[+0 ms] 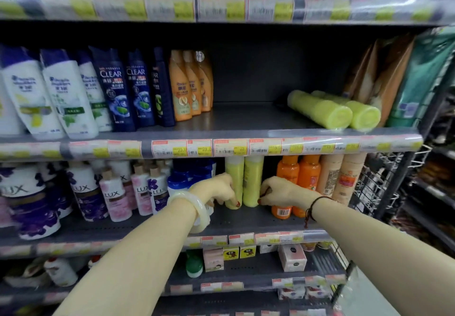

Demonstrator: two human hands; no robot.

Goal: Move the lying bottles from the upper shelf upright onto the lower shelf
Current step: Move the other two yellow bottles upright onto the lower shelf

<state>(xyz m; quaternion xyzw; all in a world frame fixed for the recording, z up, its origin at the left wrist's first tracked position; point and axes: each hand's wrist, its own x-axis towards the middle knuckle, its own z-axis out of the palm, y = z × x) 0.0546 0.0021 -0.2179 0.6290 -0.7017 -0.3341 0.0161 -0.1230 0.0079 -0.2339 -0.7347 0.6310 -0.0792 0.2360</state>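
Two yellow-green bottles stand upright side by side on the lower shelf (246,219). My left hand (219,190) grips the left bottle (234,175) near its base. My right hand (278,190) grips the right bottle (253,180) near its base. On the upper shelf (246,121), at the right, more yellow-green bottles lie on their sides: one in front (320,109), one to its right (362,116), and at least one more partly hidden behind them.
Orange bottles (288,180) and beige bottles (344,178) stand right of my right hand. Blue-capped tubs (182,180) and Lux bottles (113,192) stand left of my left hand. Upper shelf holds shampoo bottles (115,89) at left and refill pouches (384,77) at right. A wire rack (379,180) flanks the shelving.
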